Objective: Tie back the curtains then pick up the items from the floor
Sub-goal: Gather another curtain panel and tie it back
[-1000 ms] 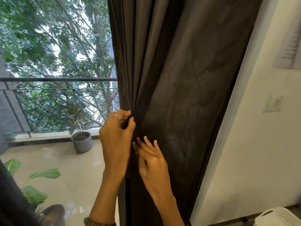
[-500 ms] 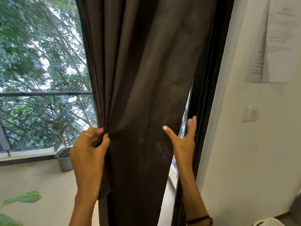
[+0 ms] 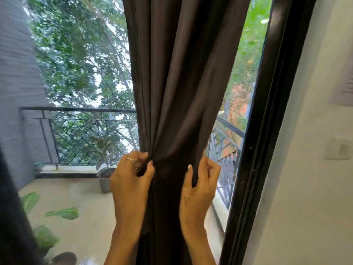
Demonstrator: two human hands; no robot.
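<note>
curtain [image 3: 183, 83]: 1 | hands: 2, left hand [image 3: 131, 180], right hand [image 3: 198, 190] | ring [image 3: 130, 160]: 1 | potted plant [image 3: 105, 169]: 1

Curtain [image 3: 183, 83]: plain dark brown-grey, no print. Door frame [image 3: 267, 131]: black. Wall [image 3: 305, 188] beside it: white, with a pale switch plate [image 3: 339, 149] of near the same tone. Balcony railing [image 3: 80, 131]: dark metal, criss-cross diagonal pattern below a plain top bar. Balcony floor [image 3: 91, 207]: pale cream. Plant pot [image 3: 105, 178]: grey. Leaves [image 3: 63, 213] at lower left: green with lighter edges. Trees [image 3: 80, 54] outside: green against a white sky. Ring [image 3: 130, 160] on the left hand [image 3: 131, 178]: silver.
</note>
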